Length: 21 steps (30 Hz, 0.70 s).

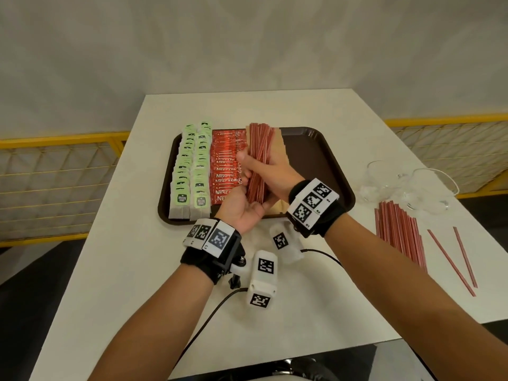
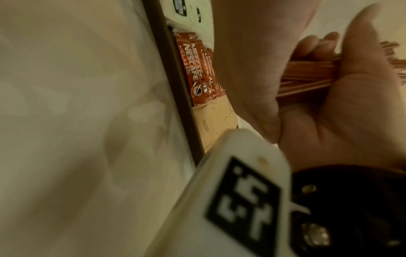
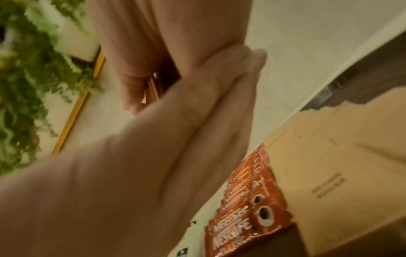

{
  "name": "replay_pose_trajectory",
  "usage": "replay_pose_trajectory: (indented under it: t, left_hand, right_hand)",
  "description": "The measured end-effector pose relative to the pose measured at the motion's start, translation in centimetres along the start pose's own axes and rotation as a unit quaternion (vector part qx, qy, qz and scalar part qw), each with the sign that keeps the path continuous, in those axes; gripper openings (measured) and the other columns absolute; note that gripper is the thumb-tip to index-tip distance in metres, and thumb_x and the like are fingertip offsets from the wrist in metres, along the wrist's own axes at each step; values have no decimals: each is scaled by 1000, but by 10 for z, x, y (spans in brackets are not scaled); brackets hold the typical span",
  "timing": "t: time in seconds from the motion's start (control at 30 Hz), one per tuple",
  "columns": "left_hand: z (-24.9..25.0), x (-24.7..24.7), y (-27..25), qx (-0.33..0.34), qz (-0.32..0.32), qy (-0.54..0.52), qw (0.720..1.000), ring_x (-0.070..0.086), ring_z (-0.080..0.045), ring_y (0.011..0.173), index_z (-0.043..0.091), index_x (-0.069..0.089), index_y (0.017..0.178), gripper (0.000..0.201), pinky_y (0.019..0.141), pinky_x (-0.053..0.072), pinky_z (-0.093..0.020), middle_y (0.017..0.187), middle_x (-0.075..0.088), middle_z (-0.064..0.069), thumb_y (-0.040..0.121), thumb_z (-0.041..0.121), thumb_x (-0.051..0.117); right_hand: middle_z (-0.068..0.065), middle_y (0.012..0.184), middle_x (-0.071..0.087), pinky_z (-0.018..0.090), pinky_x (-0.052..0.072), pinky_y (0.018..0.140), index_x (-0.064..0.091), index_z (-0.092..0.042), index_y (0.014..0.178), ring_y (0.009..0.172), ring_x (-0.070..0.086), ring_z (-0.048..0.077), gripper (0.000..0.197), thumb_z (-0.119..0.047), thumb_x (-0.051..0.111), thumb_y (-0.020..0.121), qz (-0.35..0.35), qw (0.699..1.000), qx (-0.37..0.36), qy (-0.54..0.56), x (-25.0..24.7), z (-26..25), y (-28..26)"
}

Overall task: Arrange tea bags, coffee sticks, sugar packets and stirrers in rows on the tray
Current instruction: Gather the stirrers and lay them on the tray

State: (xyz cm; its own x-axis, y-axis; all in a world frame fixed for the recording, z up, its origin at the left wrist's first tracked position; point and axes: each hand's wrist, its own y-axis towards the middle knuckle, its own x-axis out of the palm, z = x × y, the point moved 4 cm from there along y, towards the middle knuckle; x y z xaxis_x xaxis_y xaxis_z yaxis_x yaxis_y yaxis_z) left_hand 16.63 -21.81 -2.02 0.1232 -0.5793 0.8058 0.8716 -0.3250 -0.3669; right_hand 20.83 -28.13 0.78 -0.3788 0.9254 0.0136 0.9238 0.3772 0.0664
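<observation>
R hand [image 1: 272, 171] grips stirrer bundle [image 1: 261, 144], tilted above tray [image 1: 316, 160] centre. L hand [image 1: 242, 207] cups bundle's near end, fingers seemingly curled on it. In tray: tea bags [image 1: 189, 171] left, coffee sticks [image 1: 225, 160] beside, sugar pkts [image 1: 279, 145] under bundle. Spare stirrers [image 1: 398, 232] lie right of tray.

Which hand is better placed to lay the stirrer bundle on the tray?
The right hand, probably: it grips the stirrer bundle near its middle, and the bare tray area lies on its side. The left hand holds only the lower end.
</observation>
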Motion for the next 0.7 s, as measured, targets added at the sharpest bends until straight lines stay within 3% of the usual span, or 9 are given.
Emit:
replay_pose_trajectory:
  t: [0.13,0.23,0.33,0.4,0.47,0.53,0.57,0.63,0.7]
  left_hand:
    - [-13,2,7,-19,6,14,1000,49,-34,122,1,50,123,34,96,38,-50,119,58,-23,103,18,28]
    - [-12,3,12,-57,21,49,997,45,-37,127,-6,37,135,49,101,39,-45,135,47,-26,102,30,33]
    - [1,10,16,-25,43,203,978,49,-30,124,0,38,135,48,103,41,-41,134,50,-18,101,32,36]
    - [8,20,15,28,59,409,910,56,-22,115,9,44,133,40,101,45,-39,129,55,-8,100,30,42]
    - [7,29,16,76,35,622,779,56,-14,111,17,48,133,38,97,46,-32,126,56,0,97,28,48]
    - [-4,34,22,83,-29,751,654,54,-14,113,16,49,133,40,94,43,-23,123,57,0,94,23,55]
    - [-11,35,26,75,-54,787,609,55,-16,112,14,51,132,40,92,42,-22,123,57,-2,93,22,57]
    - [-23,35,33,63,-75,833,544,55,-18,110,10,55,128,39,90,40,-20,124,57,-6,91,20,60]
    - [-31,34,40,55,-76,850,519,54,-19,110,10,57,126,36,91,39,-20,123,57,-8,91,18,60]
  right_hand:
    - [-5,52,44,23,44,52,42,-13,74,47,45,10,24,-14,45,98,3,996,32,89,-12,9,3]
    - [-4,44,40,21,40,43,38,-13,69,40,41,9,31,-14,41,100,87,978,132,137,-46,13,14]
    - [1,47,44,24,41,44,42,-10,69,42,44,12,30,-14,45,98,180,950,251,53,-106,27,33]
    - [6,59,51,28,44,52,48,-8,67,51,50,18,30,-16,48,96,171,934,299,-98,-134,29,45]
    - [6,64,60,24,47,51,56,-3,71,53,56,17,28,-16,50,94,160,912,321,-200,-151,27,52]
    - [9,92,67,19,51,53,61,2,103,66,62,15,21,-14,53,92,151,905,308,-251,-156,19,55]
    - [13,115,61,24,54,70,54,1,122,86,63,20,33,-13,53,92,134,888,300,-321,-160,19,58]
    - [15,138,45,37,44,101,47,-7,135,121,50,30,42,-14,50,94,95,830,288,-469,-160,16,61]
    - [13,134,47,41,41,103,52,-9,127,121,48,31,33,-18,44,96,56,772,260,-577,-160,15,73]
